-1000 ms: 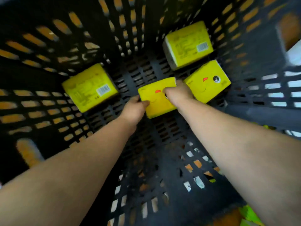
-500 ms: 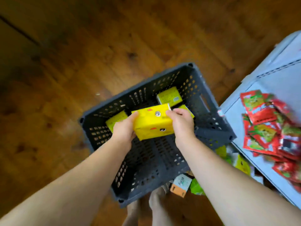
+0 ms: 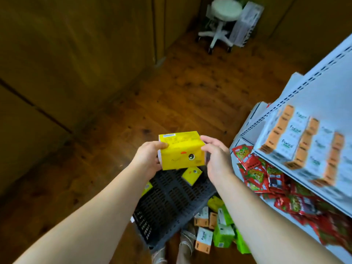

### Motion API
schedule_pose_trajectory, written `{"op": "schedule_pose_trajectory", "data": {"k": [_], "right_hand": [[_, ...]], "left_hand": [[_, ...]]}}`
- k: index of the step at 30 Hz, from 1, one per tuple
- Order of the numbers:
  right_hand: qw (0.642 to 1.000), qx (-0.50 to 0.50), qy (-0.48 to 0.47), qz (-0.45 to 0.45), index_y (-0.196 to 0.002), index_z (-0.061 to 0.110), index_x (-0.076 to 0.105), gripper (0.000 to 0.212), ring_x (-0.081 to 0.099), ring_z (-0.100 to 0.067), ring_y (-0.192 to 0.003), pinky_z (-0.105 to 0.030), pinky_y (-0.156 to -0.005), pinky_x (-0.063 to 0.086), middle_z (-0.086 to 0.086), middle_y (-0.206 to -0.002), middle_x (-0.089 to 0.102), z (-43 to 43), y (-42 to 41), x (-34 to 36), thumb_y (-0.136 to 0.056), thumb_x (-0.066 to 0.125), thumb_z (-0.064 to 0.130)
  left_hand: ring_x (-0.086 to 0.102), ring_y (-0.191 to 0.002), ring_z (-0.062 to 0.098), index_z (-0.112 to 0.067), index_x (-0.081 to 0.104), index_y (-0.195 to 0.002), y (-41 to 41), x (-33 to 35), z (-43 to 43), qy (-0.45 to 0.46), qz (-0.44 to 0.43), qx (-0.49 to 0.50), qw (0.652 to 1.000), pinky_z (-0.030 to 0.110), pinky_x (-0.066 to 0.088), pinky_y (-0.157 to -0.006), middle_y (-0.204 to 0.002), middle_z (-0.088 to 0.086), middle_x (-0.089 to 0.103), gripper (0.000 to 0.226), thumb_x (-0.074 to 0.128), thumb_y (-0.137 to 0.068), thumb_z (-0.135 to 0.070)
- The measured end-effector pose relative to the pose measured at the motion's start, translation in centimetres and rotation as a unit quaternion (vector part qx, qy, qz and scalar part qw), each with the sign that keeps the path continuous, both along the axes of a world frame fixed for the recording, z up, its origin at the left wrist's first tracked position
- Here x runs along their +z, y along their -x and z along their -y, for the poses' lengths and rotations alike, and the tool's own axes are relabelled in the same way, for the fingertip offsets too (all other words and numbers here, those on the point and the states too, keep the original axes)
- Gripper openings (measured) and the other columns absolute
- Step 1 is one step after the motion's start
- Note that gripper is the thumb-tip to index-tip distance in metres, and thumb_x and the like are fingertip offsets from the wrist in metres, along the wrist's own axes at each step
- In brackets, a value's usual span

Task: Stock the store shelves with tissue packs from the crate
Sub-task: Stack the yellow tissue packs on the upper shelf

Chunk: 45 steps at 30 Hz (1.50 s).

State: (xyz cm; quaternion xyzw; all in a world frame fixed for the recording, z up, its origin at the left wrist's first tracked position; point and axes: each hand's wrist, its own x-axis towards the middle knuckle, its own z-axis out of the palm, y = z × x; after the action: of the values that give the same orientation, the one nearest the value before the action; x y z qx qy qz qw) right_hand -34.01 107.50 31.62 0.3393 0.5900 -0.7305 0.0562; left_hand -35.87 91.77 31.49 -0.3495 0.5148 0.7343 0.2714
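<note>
The yellow tissue pack point(image 3: 182, 150) that was lying on the crate floor a second ago is now riding clear above the crate point(image 3: 167, 206). The left hand point(image 3: 147, 159) and right hand point(image 3: 217, 159) are each keeping a grip clamped on one end, so the lift looks done and the carry to the shelf point(image 3: 323, 88) on the right is probably starting. Inside the crate a second pack point(image 3: 191, 173) is lying near the far edge, and a third pack point(image 3: 147, 187) is peeking out at the left wall.

Yellow tissue pack point(image 3: 181, 151) with cartoon face: roughly level, in the air above the dark slotted crate point(image 3: 167, 202). A second pack point(image 3: 191, 173) lies tilted inside the crate.
</note>
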Motion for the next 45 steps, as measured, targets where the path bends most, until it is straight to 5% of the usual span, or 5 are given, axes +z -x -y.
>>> {"op": "schedule_pose_trajectory", "data": {"k": [7, 14, 28, 37, 45], "right_hand": [[0.998, -0.002, 0.040, -0.055, -0.102, 0.020, 0.060, 0.024, 0.062, -0.023, -0.080, -0.029, -0.064, 0.048, -0.008, -0.094, 0.066, -1.6, -1.0, 8.2, -0.085, 0.053, 0.005], [0.995, 0.008, -0.010, -0.100, -0.111, 0.013, 0.060, 0.038, 0.064, -0.027, -0.081, -0.031, -0.066, 0.050, -0.009, -0.092, 0.068, -7.0, -1.6, 15.0, -0.078, 0.057, -0.005], [0.985, 0.035, 0.030, -0.166, -0.115, 0.022, 0.060, 0.033, 0.059, -0.025, -0.092, -0.042, -0.080, 0.047, -0.008, -0.111, 0.062, -23.1, -7.0, 23.2, -0.085, 0.055, 0.036], [0.938, 0.148, -0.212, -0.232, -0.113, 0.039, 0.053, 0.069, 0.055, -0.022, -0.116, -0.038, -0.091, 0.047, 0.004, -0.116, 0.062, -38.0, -10.6, 26.7, -0.054, 0.081, 0.019], [0.968, 0.055, -0.172, -0.176, -0.103, 0.022, 0.061, 0.042, 0.067, -0.025, -0.090, -0.033, -0.070, 0.052, -0.005, -0.104, 0.069, -44.2, -10.6, 26.2, -0.065, 0.077, 0.032]], "left_hand": [[0.059, -0.109, 0.043, 0.001, 0.043, -0.131, -0.2, 8.9, -1.0, -0.067, -0.144, -0.055, 0.986, 0.068, 0.044, -0.087, -0.125, 0.026, 0.056, 0.082, 0.062, -0.051, 0.003], [0.062, -0.079, 0.026, -0.014, 0.058, -0.099, -0.4, 17.0, -5.0, -0.012, -0.171, -0.177, 0.969, 0.043, 0.051, -0.080, -0.088, 0.010, 0.062, 0.016, 0.056, -0.087, -0.024], [0.060, -0.063, 0.023, -0.014, 0.053, -0.090, -2.4, 25.6, -21.6, 0.030, -0.187, -0.243, 0.951, 0.029, 0.048, -0.052, -0.074, 0.009, 0.060, 0.017, 0.059, -0.086, -0.029], [0.051, -0.029, 0.011, -0.017, 0.061, -0.060, -3.8, 28.0, -35.4, -0.006, -0.114, -0.304, 0.946, 0.010, 0.035, -0.027, -0.042, -0.002, 0.054, 0.050, 0.032, -0.093, -0.042], [0.067, -0.088, 0.033, -0.008, 0.061, -0.100, -4.4, 27.6, -42.4, 0.087, -0.146, -0.368, 0.914, 0.044, 0.051, -0.084, -0.096, 0.016, 0.067, 0.063, 0.036, -0.086, -0.065]]}}
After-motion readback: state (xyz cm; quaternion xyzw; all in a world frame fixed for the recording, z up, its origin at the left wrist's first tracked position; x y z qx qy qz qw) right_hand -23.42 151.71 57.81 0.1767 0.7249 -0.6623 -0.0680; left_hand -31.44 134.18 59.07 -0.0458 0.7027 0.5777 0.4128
